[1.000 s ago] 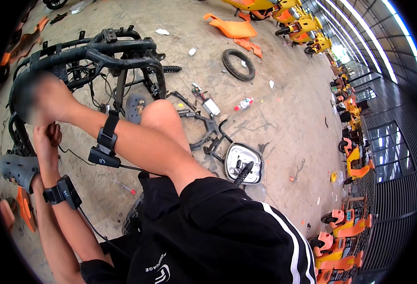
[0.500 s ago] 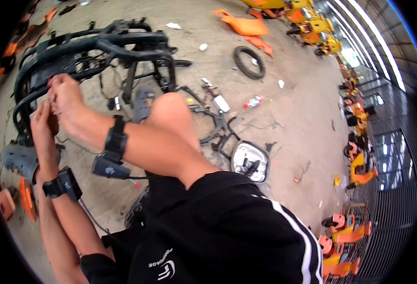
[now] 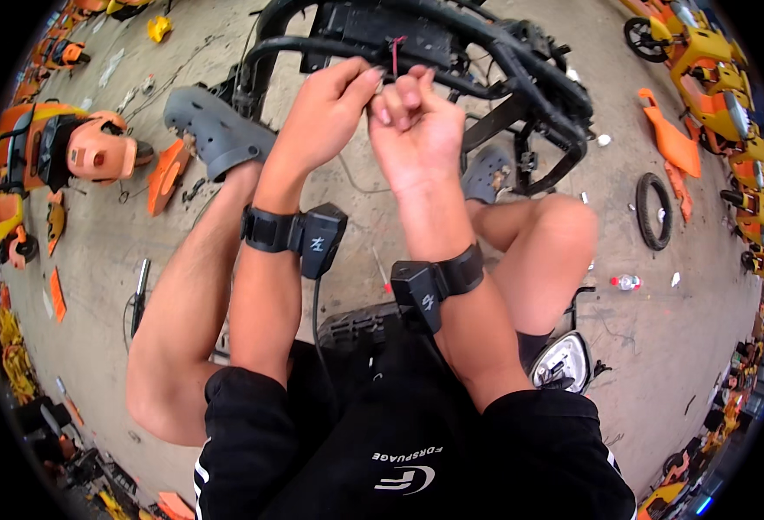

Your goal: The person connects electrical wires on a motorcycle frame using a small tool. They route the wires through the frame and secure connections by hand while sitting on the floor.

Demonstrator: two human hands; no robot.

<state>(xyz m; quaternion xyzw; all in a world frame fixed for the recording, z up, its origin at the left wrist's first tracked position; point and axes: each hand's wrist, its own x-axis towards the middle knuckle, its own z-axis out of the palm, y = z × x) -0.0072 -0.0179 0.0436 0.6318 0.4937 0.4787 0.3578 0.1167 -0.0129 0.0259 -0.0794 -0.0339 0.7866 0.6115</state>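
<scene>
Both hands meet just in front of the near tube of a black tubular scooter frame (image 3: pixel 503 52). My left hand (image 3: pixel 321 113) is closed, its thumb and forefinger pinched at the tips. Beside it my right hand (image 3: pixel 421 130) has its palm turned up and its fingers curled. What either pinches is too small or hidden to make out. A thin red wire (image 3: pixel 396 59) runs down from a black box (image 3: pixel 356 30) inside the frame and ends close to the right fingertips. Whether the fingers touch it cannot be told.
My feet, in grey clogs (image 3: pixel 217 130), flank the frame. On the right lie a loose tire (image 3: pixel 654 211), an orange panel (image 3: pixel 672 143), a plastic bottle (image 3: pixel 626 282) and a headlight housing (image 3: pixel 564 362). Orange scooters (image 3: pixel 96 152) stand left, yellow ones (image 3: pixel 720 95) right.
The view has swung, so the frame and both hands now appear nearer the top middle. The hands remain close together at the frame; the right palm now faces up.
</scene>
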